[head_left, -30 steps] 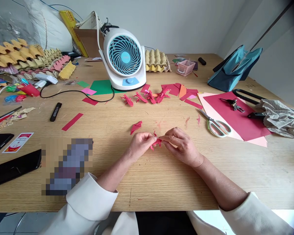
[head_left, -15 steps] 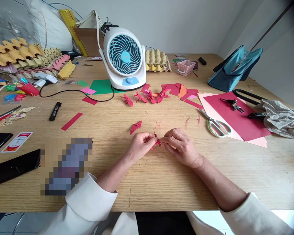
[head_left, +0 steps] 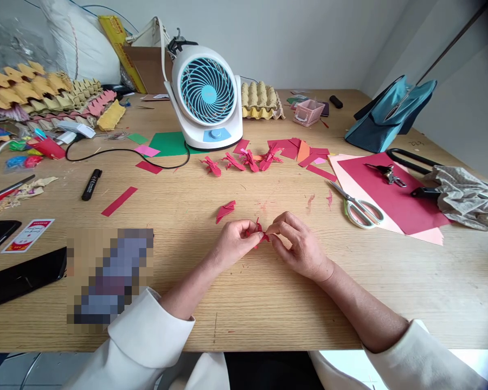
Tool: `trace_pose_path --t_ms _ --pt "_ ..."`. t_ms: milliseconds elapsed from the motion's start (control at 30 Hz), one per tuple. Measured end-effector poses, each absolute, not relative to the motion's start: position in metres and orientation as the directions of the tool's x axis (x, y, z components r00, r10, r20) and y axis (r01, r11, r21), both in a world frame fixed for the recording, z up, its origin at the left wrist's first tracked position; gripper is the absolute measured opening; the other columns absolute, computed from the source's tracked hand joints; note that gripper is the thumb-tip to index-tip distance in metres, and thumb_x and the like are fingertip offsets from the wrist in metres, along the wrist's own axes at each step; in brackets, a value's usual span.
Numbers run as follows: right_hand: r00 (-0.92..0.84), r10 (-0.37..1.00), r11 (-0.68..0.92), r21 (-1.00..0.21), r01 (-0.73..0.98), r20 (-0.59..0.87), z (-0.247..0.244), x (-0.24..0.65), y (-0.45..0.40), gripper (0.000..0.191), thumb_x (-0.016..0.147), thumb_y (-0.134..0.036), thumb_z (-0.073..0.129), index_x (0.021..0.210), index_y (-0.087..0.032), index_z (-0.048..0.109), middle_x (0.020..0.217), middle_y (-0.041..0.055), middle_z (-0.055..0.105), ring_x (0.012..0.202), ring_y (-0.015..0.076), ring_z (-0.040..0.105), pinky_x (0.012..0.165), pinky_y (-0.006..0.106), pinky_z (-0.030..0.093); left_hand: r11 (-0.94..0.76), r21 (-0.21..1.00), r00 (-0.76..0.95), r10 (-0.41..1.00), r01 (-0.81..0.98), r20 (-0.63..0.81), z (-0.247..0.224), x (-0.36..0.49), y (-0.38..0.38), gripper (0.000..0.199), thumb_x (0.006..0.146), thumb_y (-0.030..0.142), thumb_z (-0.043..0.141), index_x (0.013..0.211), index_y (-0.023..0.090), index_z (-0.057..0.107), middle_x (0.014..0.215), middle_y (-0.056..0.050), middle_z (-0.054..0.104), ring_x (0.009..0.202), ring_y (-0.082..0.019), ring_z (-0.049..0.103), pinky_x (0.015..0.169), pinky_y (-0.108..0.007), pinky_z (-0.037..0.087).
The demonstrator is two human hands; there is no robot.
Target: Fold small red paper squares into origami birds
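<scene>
Between my two hands, low over the near middle of the table, is a small red paper figure [head_left: 259, 227] with thin pointed parts. My left hand [head_left: 238, 242] pinches it between thumb and index finger from the left. From the right, the fingertips of my right hand [head_left: 296, 245] close on its near right end. My fingers cover much of the figure. A folded red paper piece [head_left: 225, 210] lies just beyond my left hand. Farther back, several similar red paper figures [head_left: 251, 161] sit in a row before the fan.
A white fan [head_left: 209, 97] stands at the back. Red paper scraps [head_left: 317, 157] lie beside the row. At right are scissors [head_left: 361, 210], red sheets [head_left: 406, 200] and a blue bag [head_left: 386, 119]. At left are a black marker [head_left: 91, 185], a red strip [head_left: 119, 201] and phones [head_left: 24, 279].
My right hand has shifted slightly, its fingers curling more at the figure's right end. The figure has turned a little in my left hand's pinch. Everything else stays put.
</scene>
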State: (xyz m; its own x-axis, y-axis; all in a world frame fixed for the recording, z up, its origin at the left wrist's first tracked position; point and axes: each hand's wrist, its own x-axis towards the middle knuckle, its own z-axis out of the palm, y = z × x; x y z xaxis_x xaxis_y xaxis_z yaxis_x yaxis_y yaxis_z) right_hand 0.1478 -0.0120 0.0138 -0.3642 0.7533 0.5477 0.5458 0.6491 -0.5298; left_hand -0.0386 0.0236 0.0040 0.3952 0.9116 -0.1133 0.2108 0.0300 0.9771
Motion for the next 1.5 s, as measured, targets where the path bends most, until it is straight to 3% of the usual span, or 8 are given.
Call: trace_pose_path --t_ms 433,633,800,967,1200,1367,1500 --pt "-0.358 0.757 0.646 -0.547 0.533 0.546 0.013 0.149 -0.012 0.008 0.093 -0.018 0.056 0.099 -0.021 0.060 0.093 0.0076 0.053 0.087 0.0204 0.056 0.075 0.037 0.051 0.123 0.984 0.429 0.888 0.126 -0.166 0.016 -0.037 0.020 0.013 0.072 0.027 0.063 0.070 0.014 0.062 0.066 0.001 0.058 0.060 -0.009 0.052 0.058 -0.022 0.042" --pt "-0.294 0.787 0.613 -0.634 0.472 0.542 0.016 0.144 -0.013 0.006 0.091 -0.014 0.055 0.091 -0.020 0.057 0.093 0.0074 0.055 0.090 0.0199 0.056 0.078 0.036 0.050 0.022 0.986 0.449 0.889 0.165 -0.095 0.013 -0.038 0.021 0.009 0.075 0.023 0.060 0.072 0.014 0.061 0.067 0.002 0.057 0.060 -0.008 0.049 0.056 -0.021 0.037" --pt "-0.237 0.850 0.527 -0.742 0.416 0.471 0.018 0.142 -0.012 0.010 0.090 -0.012 0.055 0.084 -0.020 0.055 0.082 0.0029 0.058 0.076 0.0156 0.056 0.072 0.031 0.048 -0.086 0.980 0.445 0.896 0.178 -0.002 0.014 -0.038 0.019 0.012 0.079 0.023 0.060 0.070 0.015 0.058 0.070 0.001 0.058 0.063 -0.009 0.051 0.059 -0.021 0.041" --pt "-0.191 0.874 0.485 -0.774 0.408 0.447 0.017 0.142 -0.013 0.009 0.090 -0.016 0.058 0.082 -0.020 0.057 0.080 0.0024 0.059 0.074 0.0146 0.057 0.070 0.030 0.048 -0.166 0.966 0.419 0.905 0.199 0.069 0.014 -0.036 0.016 0.013 0.079 0.026 0.064 0.073 0.016 0.057 0.075 0.000 0.061 0.066 -0.010 0.055 0.060 -0.020 0.045" --pt "-0.169 0.888 0.458 -0.803 0.381 0.427 0.017 0.142 -0.013 0.007 0.090 -0.018 0.059 0.083 -0.019 0.058 0.080 0.0023 0.060 0.073 0.0142 0.057 0.070 0.029 0.048 -0.252 0.942 0.395 0.907 0.223 0.149 0.014 -0.035 0.014 0.014 0.080 0.023 0.064 0.071 0.016 0.056 0.075 -0.001 0.062 0.068 -0.011 0.057 0.063 -0.020 0.047" --pt "-0.127 0.926 0.377 -0.898 0.226 0.356 0.010 0.143 -0.010 0.009 0.089 -0.025 0.064 0.093 -0.019 0.059 0.088 0.0038 0.063 0.080 0.0153 0.059 0.076 0.031 0.051 -0.198 0.960 0.355 0.928 0.199 0.117 0.015 -0.034 0.014 0.014 0.080 0.026 0.064 0.072 0.017 0.056 0.075 -0.001 0.062 0.067 -0.011 0.059 0.064 -0.021 0.049" --pt "-0.117 0.942 0.331 -0.927 0.178 0.314 0.006 0.143 -0.008 0.011 0.089 -0.027 0.066 0.094 -0.019 0.060 0.087 0.0029 0.062 0.079 0.0145 0.059 0.076 0.031 0.050 -0.337 0.891 0.321 0.917 0.304 0.237 0.019 -0.035 0.012 0.014 0.082 0.022 0.063 0.071 0.018 0.056 0.074 -0.001 0.062 0.071 -0.013 0.058 0.069 -0.023 0.048"
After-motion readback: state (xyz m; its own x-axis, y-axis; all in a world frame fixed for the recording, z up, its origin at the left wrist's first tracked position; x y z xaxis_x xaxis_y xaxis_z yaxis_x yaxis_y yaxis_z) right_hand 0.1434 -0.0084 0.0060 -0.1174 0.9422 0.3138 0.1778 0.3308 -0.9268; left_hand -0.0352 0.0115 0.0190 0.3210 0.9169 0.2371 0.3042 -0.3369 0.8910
